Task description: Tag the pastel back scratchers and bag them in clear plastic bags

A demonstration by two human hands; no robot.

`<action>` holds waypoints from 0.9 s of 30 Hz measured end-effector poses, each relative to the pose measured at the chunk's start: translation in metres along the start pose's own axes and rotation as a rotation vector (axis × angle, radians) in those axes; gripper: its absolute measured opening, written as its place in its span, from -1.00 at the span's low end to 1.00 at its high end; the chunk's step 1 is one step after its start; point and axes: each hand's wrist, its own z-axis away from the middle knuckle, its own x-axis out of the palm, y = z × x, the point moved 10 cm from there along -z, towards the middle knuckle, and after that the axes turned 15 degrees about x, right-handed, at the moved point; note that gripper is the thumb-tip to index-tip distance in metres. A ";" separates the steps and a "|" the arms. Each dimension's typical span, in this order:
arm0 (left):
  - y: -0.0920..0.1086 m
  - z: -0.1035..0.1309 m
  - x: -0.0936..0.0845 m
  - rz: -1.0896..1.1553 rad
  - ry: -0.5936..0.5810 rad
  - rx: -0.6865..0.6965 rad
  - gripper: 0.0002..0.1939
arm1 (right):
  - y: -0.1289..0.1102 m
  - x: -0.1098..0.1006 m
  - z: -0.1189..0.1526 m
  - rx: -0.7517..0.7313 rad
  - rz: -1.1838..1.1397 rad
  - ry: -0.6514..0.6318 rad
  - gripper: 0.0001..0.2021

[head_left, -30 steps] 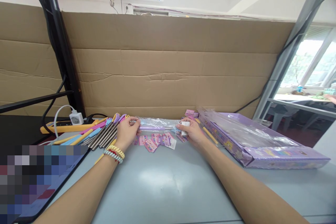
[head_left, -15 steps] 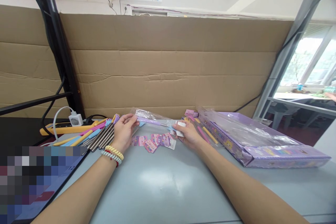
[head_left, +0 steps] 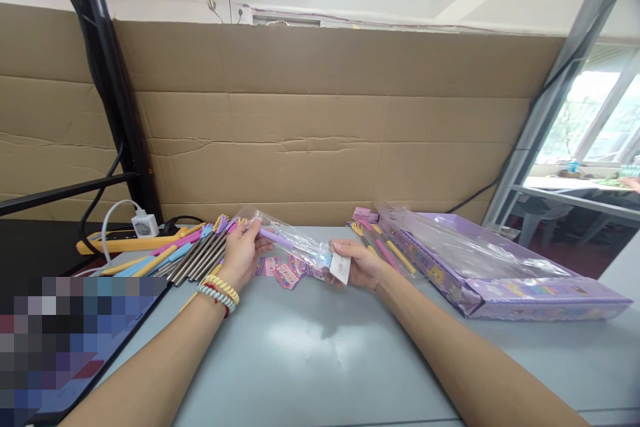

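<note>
A clear plastic sleeve (head_left: 303, 240) spans between my two hands, tilted down to the right. Inside it lies a back scratcher with a purple handle (head_left: 277, 237) and something light blue at the right end. My left hand (head_left: 240, 258) is closed on the sleeve's left end, around the handle. With thumb and fingers, my right hand (head_left: 364, 263) pinches the other end, where a small white card (head_left: 341, 269) hangs. Below the sleeve, several pink and purple cards (head_left: 287, 275) lie on the table. Beside my left hand is a pile of back scratchers (head_left: 200, 259) with metal rods.
On the right stands a purple box (head_left: 525, 300) with clear sleeves (head_left: 465, 247) on it. Packed back scratchers (head_left: 387, 250) lie along its left side. A yellow power strip (head_left: 115, 245) with a white plug (head_left: 145, 223) sits at left. Cardboard (head_left: 325, 120) walls the back.
The sleeve has tilted, its right end now lower. The white card has turned and hangs down more plainly from my right hand. A yellow handle now shows beside my left wrist.
</note>
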 end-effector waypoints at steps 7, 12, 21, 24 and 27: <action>-0.011 0.009 0.015 -0.086 -0.174 -0.086 -0.91 | 0.009 0.014 0.007 0.133 0.047 -0.094 -0.68; -0.022 0.026 0.033 -0.164 -0.349 -0.164 -0.85 | 0.013 0.020 0.005 0.149 0.145 -0.136 -0.63; -0.018 0.034 0.040 -0.215 -0.340 -0.128 -0.77 | 0.029 0.040 0.001 0.273 0.361 -0.072 -0.59; -0.014 0.029 0.038 -0.219 -0.329 -0.072 -0.77 | 0.033 0.042 -0.002 0.296 0.407 -0.041 -0.65; -0.011 0.027 0.037 -0.261 -0.335 -0.034 -0.76 | 0.029 0.040 -0.005 0.242 0.415 -0.025 -0.69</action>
